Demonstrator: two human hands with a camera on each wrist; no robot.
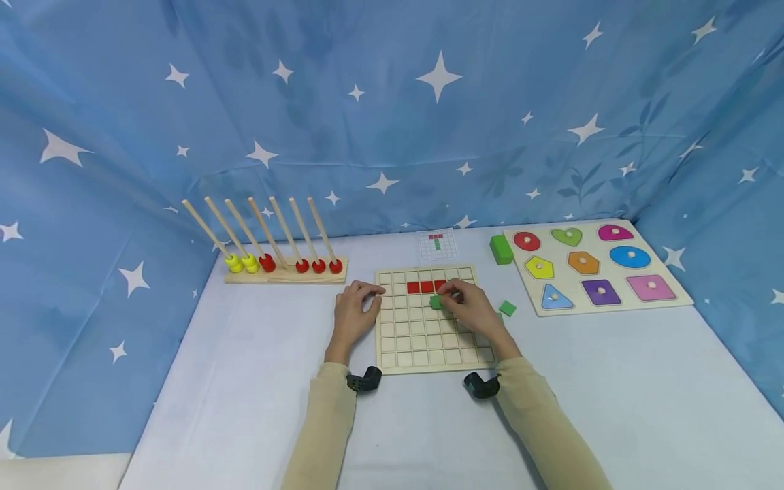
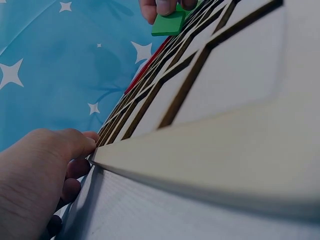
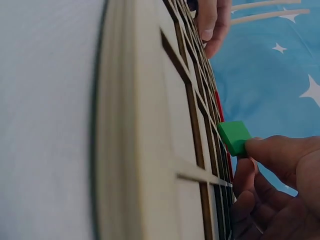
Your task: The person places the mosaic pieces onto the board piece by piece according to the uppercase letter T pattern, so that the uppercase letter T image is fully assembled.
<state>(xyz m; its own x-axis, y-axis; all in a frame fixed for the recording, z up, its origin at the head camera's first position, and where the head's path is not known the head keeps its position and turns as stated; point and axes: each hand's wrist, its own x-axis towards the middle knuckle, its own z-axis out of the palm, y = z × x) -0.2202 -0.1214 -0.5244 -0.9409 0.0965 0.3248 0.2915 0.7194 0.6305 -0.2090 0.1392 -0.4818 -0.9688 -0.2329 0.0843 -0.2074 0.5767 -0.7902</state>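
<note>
- Green tile (image 1: pixel 435 301) at 9 o'clk of R hand (image 1: pixel 471 306), pinched betw. thumb & fingers; R wrist view shows it tilted, edge twd the board, can't tell if it's touching.
- Grid board (image 1: pixel 403 344), pale wood w/ dark grooves, lies under R hand, mostly twd 8 o'clk.
- Row of red tiles (image 1: pixel 427 286) at 10 o'clk of R hand, in board's 2nd row from top; the rightmost is partly hidden by R fingers.
- L hand (image 1: pixel 355 309) at 9 o'clk of R, fingers loosely bent, tips resting on board's L edge near its top corner.
- Loose green tile (image 1: pixel 508 308) at 3 o'clk of R hand, flat on table, just beside R wrist; 2nd green piece (image 1: pixel 499 318) there too, mostly hidden.
- Black wrist cams at 6 o'clk of each hand, beige sleeves below.
- Farther out from R hand: green block (image 1: pixel 501 250) at 1 o'clk; printed card (image 1: pixel 437 243) w/ red & green pattern at 11; shape puzzle (image 1: pixel 554 254) w/ knobbed pcs betw. 2 & 3.
- Rod stand (image 1: pixel 284 278), wood w/ yellow & red beads, at 10 o'clk of L hand.
- White table (image 1: pixel 245 381) under all; blue star curtain (image 1: pixel 367 122) at 12.
</note>
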